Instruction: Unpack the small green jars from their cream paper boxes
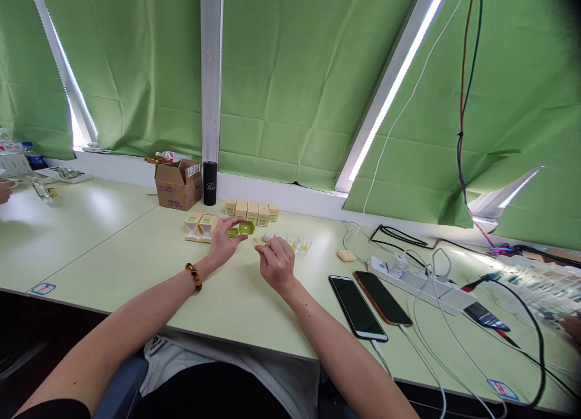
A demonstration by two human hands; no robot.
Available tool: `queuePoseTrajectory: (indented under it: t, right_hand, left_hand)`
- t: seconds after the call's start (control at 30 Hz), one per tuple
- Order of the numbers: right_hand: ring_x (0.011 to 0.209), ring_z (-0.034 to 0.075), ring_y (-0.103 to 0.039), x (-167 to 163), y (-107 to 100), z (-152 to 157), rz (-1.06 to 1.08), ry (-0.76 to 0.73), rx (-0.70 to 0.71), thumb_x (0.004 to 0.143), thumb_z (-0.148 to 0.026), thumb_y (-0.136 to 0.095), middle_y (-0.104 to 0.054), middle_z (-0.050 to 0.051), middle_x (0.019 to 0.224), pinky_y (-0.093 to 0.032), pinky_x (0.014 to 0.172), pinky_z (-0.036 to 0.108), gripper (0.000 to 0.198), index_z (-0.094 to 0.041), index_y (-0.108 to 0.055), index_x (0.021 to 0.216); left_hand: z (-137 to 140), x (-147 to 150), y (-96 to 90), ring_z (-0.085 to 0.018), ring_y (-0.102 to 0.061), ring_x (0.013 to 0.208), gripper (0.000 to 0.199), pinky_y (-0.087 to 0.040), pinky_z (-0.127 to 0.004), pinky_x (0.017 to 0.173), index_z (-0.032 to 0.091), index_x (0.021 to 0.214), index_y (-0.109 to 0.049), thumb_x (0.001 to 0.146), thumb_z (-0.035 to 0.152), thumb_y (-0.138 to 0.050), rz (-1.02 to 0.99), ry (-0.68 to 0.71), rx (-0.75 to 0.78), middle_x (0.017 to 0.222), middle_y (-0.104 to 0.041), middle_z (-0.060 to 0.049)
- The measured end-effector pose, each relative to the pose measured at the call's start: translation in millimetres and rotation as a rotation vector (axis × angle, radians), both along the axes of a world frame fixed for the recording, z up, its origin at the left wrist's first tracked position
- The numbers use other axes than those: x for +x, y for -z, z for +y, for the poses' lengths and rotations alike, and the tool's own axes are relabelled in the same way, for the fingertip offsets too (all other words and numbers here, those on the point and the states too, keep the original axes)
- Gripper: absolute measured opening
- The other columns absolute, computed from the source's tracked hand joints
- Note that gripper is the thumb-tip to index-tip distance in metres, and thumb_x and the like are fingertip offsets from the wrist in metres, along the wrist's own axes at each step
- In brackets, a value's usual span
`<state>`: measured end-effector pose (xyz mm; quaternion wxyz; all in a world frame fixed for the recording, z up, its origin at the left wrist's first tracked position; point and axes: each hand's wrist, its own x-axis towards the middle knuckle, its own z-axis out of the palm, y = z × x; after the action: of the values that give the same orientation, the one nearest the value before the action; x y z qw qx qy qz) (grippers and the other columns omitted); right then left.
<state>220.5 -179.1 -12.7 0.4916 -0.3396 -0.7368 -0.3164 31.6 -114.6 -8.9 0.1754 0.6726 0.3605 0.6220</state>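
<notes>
My left hand (222,243), with a beaded bracelet at the wrist, grips a small green hinged case (246,227) that stands open, its two halves spread. To its right my right hand (278,258) is closed in a pinch on a tiny pale yellowish piece (255,241); its kind is too small to tell. Just behind the right hand lies a small whitish-pink object (269,237), partly hidden. Beside it sit clear round cups (304,244) with bits of yellow inside. Behind my hands stands a row of small tan boxes (252,211), and opened boxes (200,226) lie left of them.
A cardboard box (178,186) and a black tumbler (210,184) stand at the back. On the right lie two phones (357,307), a power strip (420,284), tangled cables and a beige block (346,256). Another person's hand (5,190) shows at the far left edge.
</notes>
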Motion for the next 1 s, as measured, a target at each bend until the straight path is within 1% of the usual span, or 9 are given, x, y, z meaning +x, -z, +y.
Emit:
queuePoseTrajectory:
  t: [0.17,0.27,0.37,0.43,0.6,0.7,0.8,0.9,1.0]
  right_hand:
    - [0.079,0.021,-0.055,16,1,11,0.140,-0.015,-0.099,0.100,-0.016,-0.056,-0.060,0.006,0.079,-0.041,0.069,0.035,0.021,-0.022,-0.073,0.087]
    - [0.085,0.022,-0.058,27,2,24,0.237,0.005,-0.168,0.099,-0.015,-0.054,-0.065,0.007,0.086,-0.044,0.072,0.034,0.023,-0.022,-0.073,0.088]
    - [0.090,0.022,-0.060,32,4,40,0.188,0.011,-0.281,0.098,-0.013,-0.055,-0.072,0.007,0.090,-0.045,0.077,0.034,0.022,-0.022,-0.072,0.088]
    - [0.091,0.023,-0.060,30,7,51,0.136,0.034,-0.383,0.096,-0.012,-0.057,-0.074,0.006,0.090,-0.044,0.079,0.034,0.020,-0.022,-0.072,0.088]
    - [0.096,0.023,-0.059,12,15,79,0.047,0.246,-0.594,0.093,-0.011,-0.062,-0.076,0.004,0.089,-0.037,0.083,0.035,0.018,-0.023,-0.075,0.090]
    - [0.097,0.022,-0.057,0,21,91,-0.007,0.273,-0.624,0.090,-0.008,-0.065,-0.076,0.004,0.088,-0.034,0.085,0.035,0.019,-0.023,-0.076,0.085]
    - [0.104,0.025,-0.055,-9,28,98,-0.039,0.283,-0.624,0.090,-0.010,-0.065,-0.075,0.006,0.095,-0.033,0.090,0.037,0.018,-0.023,-0.077,0.086]
    - [0.110,0.026,-0.052,-14,32,101,-0.072,0.296,-0.623,0.091,-0.012,-0.065,-0.074,0.009,0.099,-0.031,0.093,0.039,0.018,-0.023,-0.079,0.087]
    - [0.112,0.028,-0.051,-16,33,101,-0.094,0.315,-0.626,0.090,-0.012,-0.065,-0.074,0.010,0.100,-0.030,0.094,0.041,0.018,-0.022,-0.079,0.086]
  left_hand:
    - [-2,3,-1.1,-0.026,-0.067,0.120,0.045,-0.054,-0.049,0.110,0.027,0.121,-0.074,0.077,0.023,-0.083,-0.048,0.035,0.014,0.125,-0.066,-0.008]
    - [-1,3,-0.8,-0.027,-0.068,0.121,0.048,-0.054,-0.049,0.110,0.026,0.125,-0.070,0.078,0.026,-0.083,-0.099,0.051,0.012,0.127,-0.067,-0.009]
    - [1,3,-0.2,-0.027,-0.068,0.121,0.051,-0.054,-0.049,0.111,0.024,0.129,-0.067,0.081,0.029,-0.083,-0.125,0.060,0.018,0.129,-0.067,-0.010]
    - [1,3,0.2,-0.026,-0.069,0.120,0.046,-0.054,-0.049,0.109,0.024,0.127,-0.067,0.085,0.032,-0.080,-0.121,0.048,0.022,0.128,-0.067,-0.011]
    - [2,4,0.4,-0.026,-0.070,0.117,0.039,-0.057,-0.049,0.103,0.023,0.124,-0.065,0.089,0.038,-0.076,-0.127,0.051,0.021,0.126,-0.069,-0.013]
    - [1,5,-1.3,-0.026,-0.071,0.115,0.038,-0.057,-0.048,0.102,0.023,0.122,-0.064,0.090,0.040,-0.075,-0.151,0.075,0.002,0.123,-0.072,-0.013]
    - [-2,6,-4.7,-0.026,-0.072,0.112,0.039,-0.057,-0.048,0.101,0.023,0.121,-0.062,0.090,0.042,-0.076,-0.152,0.072,-0.007,0.120,-0.074,-0.012]
    - [-6,7,-8.0,-0.024,-0.073,0.108,0.036,-0.058,-0.044,0.098,0.023,0.119,-0.062,0.092,0.044,-0.073,-0.157,0.084,-0.018,0.118,-0.076,-0.011]
    - [-8,7,-9.9,-0.023,-0.074,0.103,0.034,-0.059,-0.039,0.092,0.023,0.116,-0.062,0.094,0.047,-0.071,-0.157,0.086,-0.041,0.108,-0.076,-0.009]
